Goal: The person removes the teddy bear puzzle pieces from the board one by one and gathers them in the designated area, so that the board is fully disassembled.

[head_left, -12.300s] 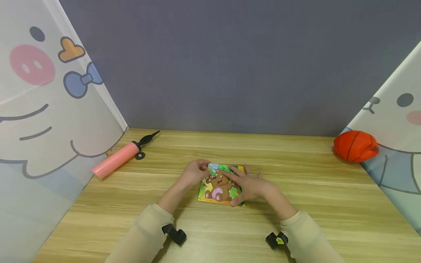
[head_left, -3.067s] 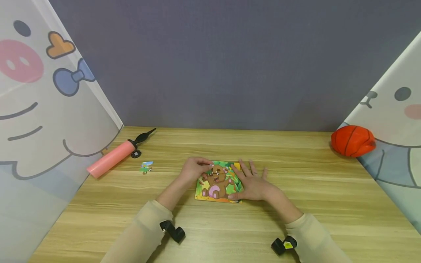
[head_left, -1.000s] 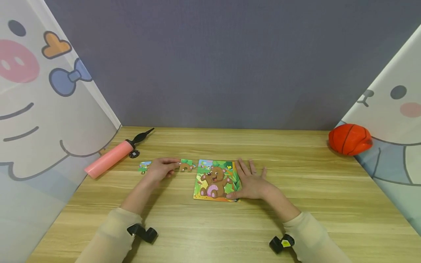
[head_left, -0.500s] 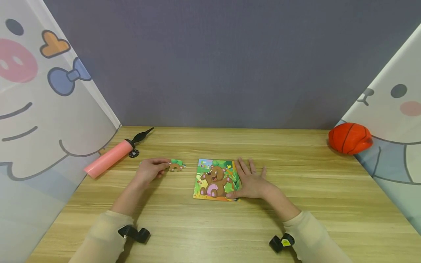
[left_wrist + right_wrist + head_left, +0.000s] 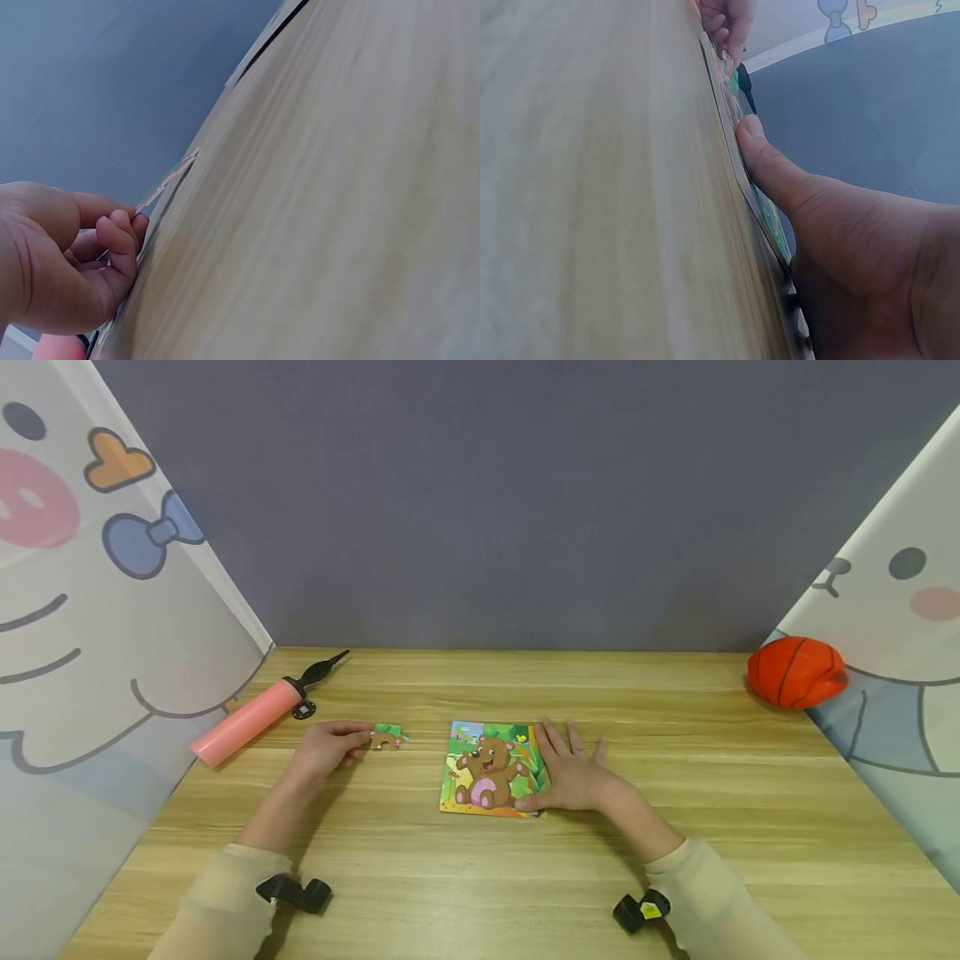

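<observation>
Now the left hand [image 5: 324, 750], pinching a loose puzzle piece [image 5: 387, 737], has carried it left of the bear puzzle board [image 5: 487, 767] at frame centre, leaving the board incomplete, while the right hand [image 5: 573, 771] lies flat, steadying its right edge.

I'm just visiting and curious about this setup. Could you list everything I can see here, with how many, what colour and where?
Bear puzzle: one, green, brown and pink, middle of the table.
Puzzle piece: one, green and brown, left of the bear puzzle, apart from it.
Pump: one, pink with a black nozzle, far left of the table.
Ball: one, orange with black lines, far right corner.
Table: one, light wood.
Back wall: one, grey.
Cartoon curtains: two, whitish, one on each side.
Left hand: pinches the puzzle piece.
Right hand: flat, resting on the bear puzzle's right edge.
Sleeves: two, beige.
</observation>
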`<state>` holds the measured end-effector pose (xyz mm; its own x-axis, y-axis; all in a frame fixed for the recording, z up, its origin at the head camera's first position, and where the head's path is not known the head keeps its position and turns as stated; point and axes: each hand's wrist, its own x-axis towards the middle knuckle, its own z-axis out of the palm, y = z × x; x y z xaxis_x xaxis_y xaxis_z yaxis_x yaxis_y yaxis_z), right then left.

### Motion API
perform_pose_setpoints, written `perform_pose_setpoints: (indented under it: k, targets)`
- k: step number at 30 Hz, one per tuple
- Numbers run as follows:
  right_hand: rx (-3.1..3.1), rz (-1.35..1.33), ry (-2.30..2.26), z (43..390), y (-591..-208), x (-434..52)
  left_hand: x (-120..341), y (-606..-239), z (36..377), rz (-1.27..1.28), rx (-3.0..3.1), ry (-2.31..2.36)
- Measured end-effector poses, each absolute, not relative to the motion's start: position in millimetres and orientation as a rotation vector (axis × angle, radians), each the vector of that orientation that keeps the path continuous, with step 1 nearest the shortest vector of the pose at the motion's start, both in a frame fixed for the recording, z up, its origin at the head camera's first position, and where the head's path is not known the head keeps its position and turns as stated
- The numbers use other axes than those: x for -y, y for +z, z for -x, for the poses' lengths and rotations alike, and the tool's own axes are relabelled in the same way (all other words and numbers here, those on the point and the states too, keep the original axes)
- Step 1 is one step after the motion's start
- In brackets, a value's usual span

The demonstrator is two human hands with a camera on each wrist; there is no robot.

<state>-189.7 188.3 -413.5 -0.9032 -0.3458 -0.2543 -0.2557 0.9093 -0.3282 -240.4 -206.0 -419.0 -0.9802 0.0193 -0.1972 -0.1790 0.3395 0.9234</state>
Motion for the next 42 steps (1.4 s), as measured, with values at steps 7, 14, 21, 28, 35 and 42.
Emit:
perform_pose_setpoints:
  k: [7, 14, 21, 28, 35, 42]
  targets:
    - [-2.763, 0.446, -0.404, 190.5, -414.5, -188.2, 213.0, -415.8, 239.5, 0.156, -2.393, 1.725]
    - [-2.762, 0.442, -0.405, 191.2, -415.1, -188.4, 217.9, -416.1, 241.4, 0.164, -2.404, 1.703]
    - [-2.764, 0.438, -0.396, 190.9, -414.2, -187.8, 223.4, -415.6, 242.0, 0.169, -2.423, 1.673]
    - [-2.756, 0.432, -0.385, 190.8, -414.0, -188.0, 224.3, -413.0, 241.4, 0.177, -2.433, 1.657]
    - [-2.761, 0.431, -0.392, 191.4, -413.9, -188.0, 225.1, -413.0, 241.6, 0.185, -2.443, 1.685]
    - [-2.762, 0.431, -0.401, 191.3, -413.2, -187.5, 225.2, -411.5, 240.2, 0.223, -2.449, 1.705]
